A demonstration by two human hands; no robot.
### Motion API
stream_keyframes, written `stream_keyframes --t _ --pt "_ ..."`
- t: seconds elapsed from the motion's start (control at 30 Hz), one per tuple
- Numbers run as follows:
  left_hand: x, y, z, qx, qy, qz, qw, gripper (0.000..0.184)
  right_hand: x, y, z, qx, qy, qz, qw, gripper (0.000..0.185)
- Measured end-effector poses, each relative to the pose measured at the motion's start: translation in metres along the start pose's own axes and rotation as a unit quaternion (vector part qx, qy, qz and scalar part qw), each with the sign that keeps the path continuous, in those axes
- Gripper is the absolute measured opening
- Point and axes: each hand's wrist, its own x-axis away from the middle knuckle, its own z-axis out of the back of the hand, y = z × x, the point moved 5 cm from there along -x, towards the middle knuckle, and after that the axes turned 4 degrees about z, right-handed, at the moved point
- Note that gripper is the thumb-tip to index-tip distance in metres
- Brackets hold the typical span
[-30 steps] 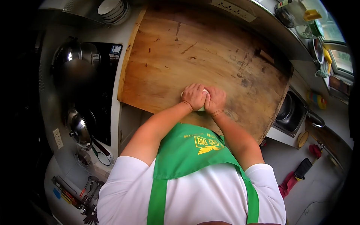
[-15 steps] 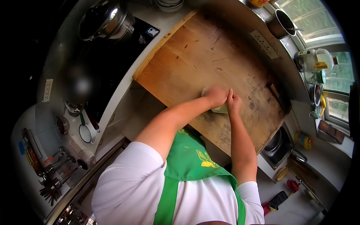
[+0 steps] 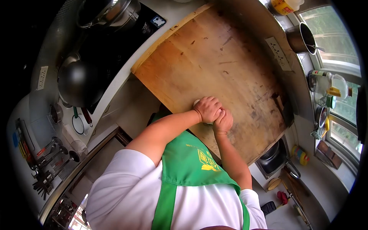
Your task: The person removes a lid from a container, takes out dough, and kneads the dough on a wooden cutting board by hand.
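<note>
A pale lump that looks like dough (image 3: 196,102) lies on the large wooden board (image 3: 184,57), near its front edge. Most of it is hidden under my hands. My left hand (image 3: 209,109) is curled over its top, fingers bent. Pressed close against it, my right hand (image 3: 224,122) is closed at the lump's right side. The two hands touch at the thumbs.
A black cooktop (image 3: 111,57) with a steel pot (image 3: 126,15) stands to the left. On the right are a sink (image 3: 274,159), a window sill with a steel pot (image 3: 301,38) and a plastic jug (image 3: 326,82). Ladles (image 3: 57,149) hang at the lower left.
Both hands have come nearer to my body and the board's front edge, with the lump under them. My left hand was blurred by motion before and is sharp now. The view has shifted slightly.
</note>
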Motion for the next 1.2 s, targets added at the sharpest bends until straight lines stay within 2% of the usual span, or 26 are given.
stream_keyframes --t 0.07,0.13,0.2,0.27,0.4,0.43,0.6,0.67,0.73,0.8,0.87,0.93,1.0,1.03,1.07,1.13,1.17,1.2 --pt "-0.018 -0.011 -0.005 0.008 0.027 0.033 0.999 0.015 -0.024 0.004 0.002 -0.067 0.036 -0.024 0.997 0.030" --pt "-0.032 -0.017 -0.010 0.033 0.017 0.064 0.997 0.014 -0.039 0.011 -0.002 -0.068 0.031 -0.024 0.997 0.032" --pt "-0.041 -0.029 -0.023 0.043 -0.041 0.114 0.992 0.014 -0.050 0.022 -0.011 -0.088 -0.013 -0.099 0.991 0.034" --pt "-0.052 -0.032 -0.025 0.034 -0.044 0.116 0.992 0.015 -0.060 0.025 -0.012 -0.090 -0.023 -0.119 0.988 0.035" --pt "-0.064 -0.041 -0.032 0.039 -0.110 0.200 0.973 0.020 -0.076 0.027 -0.011 -0.098 -0.023 -0.176 0.979 0.036" --pt "-0.066 -0.041 -0.036 0.036 -0.138 0.226 0.964 0.021 -0.077 0.028 -0.010 -0.095 -0.016 -0.183 0.978 0.036" --pt "-0.077 -0.038 -0.035 0.030 -0.150 0.213 0.965 0.023 -0.084 0.036 -0.009 -0.036 -0.004 -0.185 0.982 0.034" --pt "-0.080 -0.039 -0.031 -0.016 -0.188 0.276 0.943 0.025 -0.082 0.041 -0.010 -0.047 0.007 -0.192 0.980 0.035" --pt "-0.076 -0.045 -0.046 -0.040 -0.197 0.243 0.949 0.027 -0.080 0.050 -0.018 0.016 0.011 -0.155 0.988 0.039" --pt "-0.075 -0.047 -0.046 -0.040 -0.143 0.239 0.960 0.030 -0.084 0.049 -0.015 -0.004 0.042 -0.155 0.987 0.041" --pt "-0.067 -0.042 -0.043 -0.034 -0.149 0.246 0.957 0.030 -0.080 0.038 -0.005 -0.013 0.018 -0.195 0.980 0.042" --pt "-0.070 -0.035 -0.034 -0.030 -0.134 0.252 0.958 0.030 -0.077 0.031 0.002 -0.002 0.027 -0.179 0.984 0.042" --pt "-0.056 -0.019 -0.025 -0.038 -0.114 0.175 0.977 0.028 -0.060 0.029 -0.006 -0.025 0.055 -0.136 0.989 0.042" --pt "-0.044 -0.009 -0.017 -0.039 -0.082 0.138 0.986 0.026 -0.046 0.023 -0.003 -0.020 0.063 -0.105 0.992 0.034" --pt "-0.028 -0.003 -0.011 -0.045 -0.081 0.134 0.987 0.026 -0.025 0.022 -0.001 -0.025 0.068 -0.105 0.992 0.034" --pt "0.001 0.026 0.010 -0.047 -0.023 0.007 0.999 0.028 0.012 0.001 0.019 -0.011 0.089 -0.005 0.996 0.027" --pt "0.016 0.030 0.013 -0.050 -0.025 0.001 0.998 0.028 0.028 -0.004 0.024 -0.014 0.095 -0.008 0.995 0.027" --pt "0.034 0.033 0.014 -0.050 -0.024 -0.030 0.998 0.032 0.046 -0.013 0.029 -0.028 0.123 0.030 0.992 0.027"
